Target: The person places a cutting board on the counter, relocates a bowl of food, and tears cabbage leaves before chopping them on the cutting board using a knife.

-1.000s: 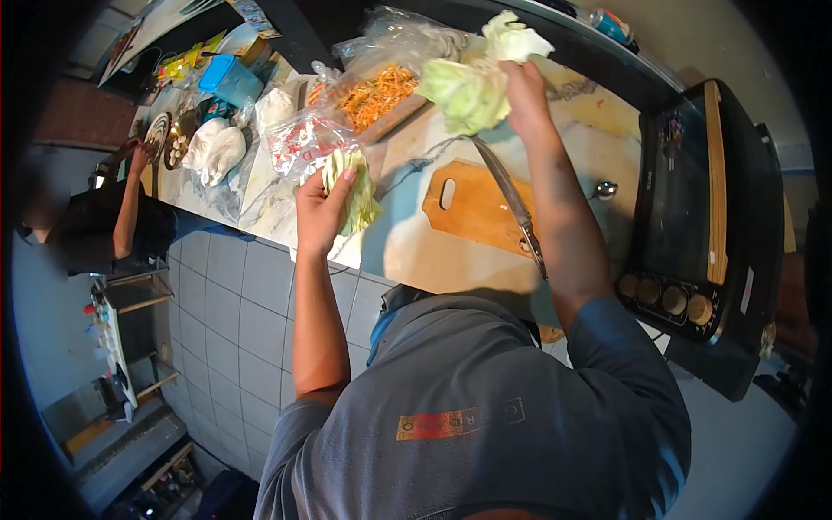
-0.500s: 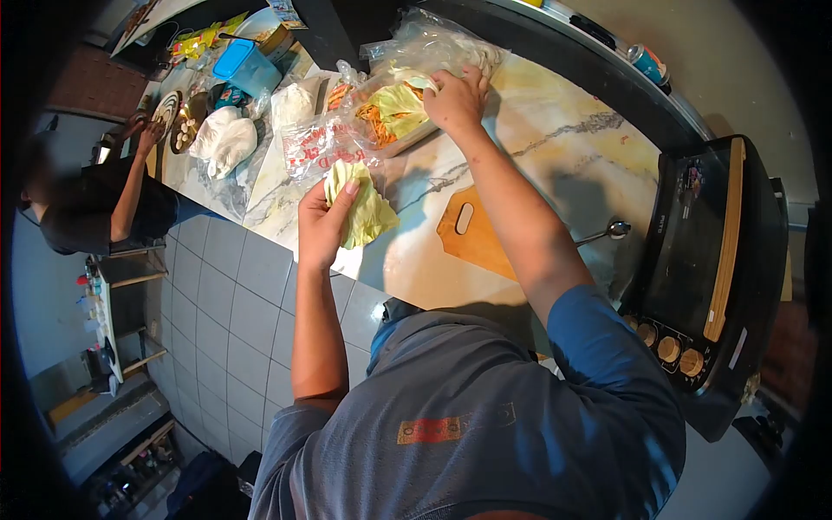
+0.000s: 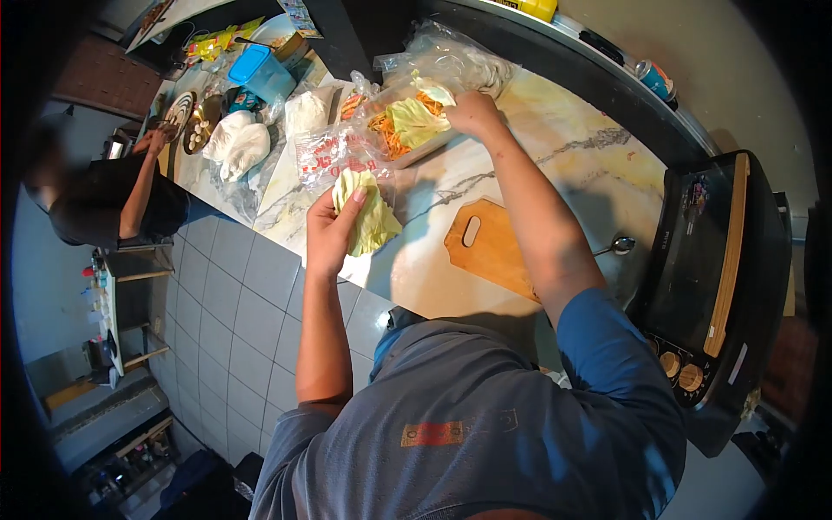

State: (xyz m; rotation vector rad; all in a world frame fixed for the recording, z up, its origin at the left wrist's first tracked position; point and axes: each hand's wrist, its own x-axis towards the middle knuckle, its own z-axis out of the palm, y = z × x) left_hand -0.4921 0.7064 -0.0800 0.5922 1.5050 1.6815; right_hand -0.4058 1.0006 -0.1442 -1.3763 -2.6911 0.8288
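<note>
My left hand (image 3: 334,230) is closed around pale green cabbage leaves (image 3: 374,227), thumb on top, above the counter's front edge. Over the right side of a clear tray (image 3: 425,152), my right hand (image 3: 476,114) has its fingers closed at the edge of a pale cabbage leaf (image 3: 433,89); the fingertips are partly hidden. Shredded orange filling (image 3: 386,137) lies in the tray, with another cabbage leaf (image 3: 416,122) over part of it. Between the tray and my left hand is a clear plastic bag with red print (image 3: 325,156).
A wooden cutting board (image 3: 490,247) and a spoon (image 3: 621,245) lie under and beside my right arm. A black toaster oven (image 3: 693,269) stands at right. White bags (image 3: 238,146) and a blue-lidded container (image 3: 260,74) are at left, near another person (image 3: 113,195).
My right hand has turned and drawn slightly right, with the pale leaf by its fingers now standing more upright. My left hand keeps its hold on the cabbage leaves. The view has shifted a little.
</note>
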